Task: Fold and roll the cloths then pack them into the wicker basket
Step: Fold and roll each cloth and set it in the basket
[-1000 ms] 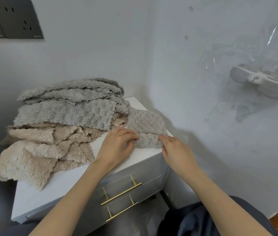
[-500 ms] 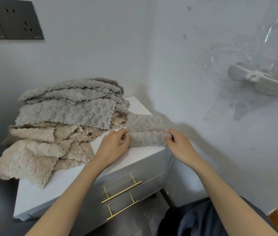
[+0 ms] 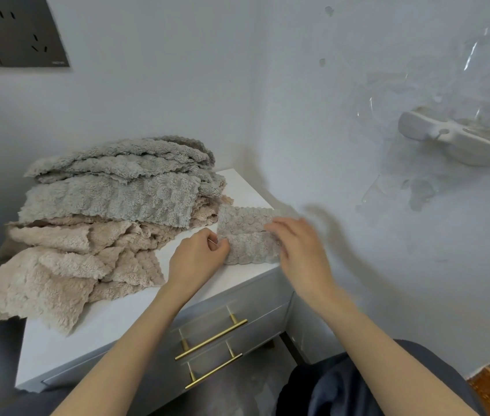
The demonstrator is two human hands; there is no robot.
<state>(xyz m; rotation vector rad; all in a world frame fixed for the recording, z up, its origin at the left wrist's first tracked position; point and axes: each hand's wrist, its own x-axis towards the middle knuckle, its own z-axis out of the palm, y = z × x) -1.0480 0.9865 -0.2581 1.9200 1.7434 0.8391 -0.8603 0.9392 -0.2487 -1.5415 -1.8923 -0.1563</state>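
Two pale grey walls (image 3: 153,94) meet in a corner beyond the right hand (image 3: 300,250). Dark socket plates (image 3: 18,31) are mounted far up-left of it, and a white fitting (image 3: 450,139) under clear film up-right. Beneath the hand, the white-topped bench (image 3: 93,331) carries two grey drawers with brass bar handles (image 3: 210,340).

A room in a home — a white cabinet (image 3: 135,319) with brass drawer handles (image 3: 211,339) sits below the fingers (image 3: 222,246), dark wall sockets (image 3: 18,31) are up-left of them, and a white wall hook (image 3: 450,142) is to their right.
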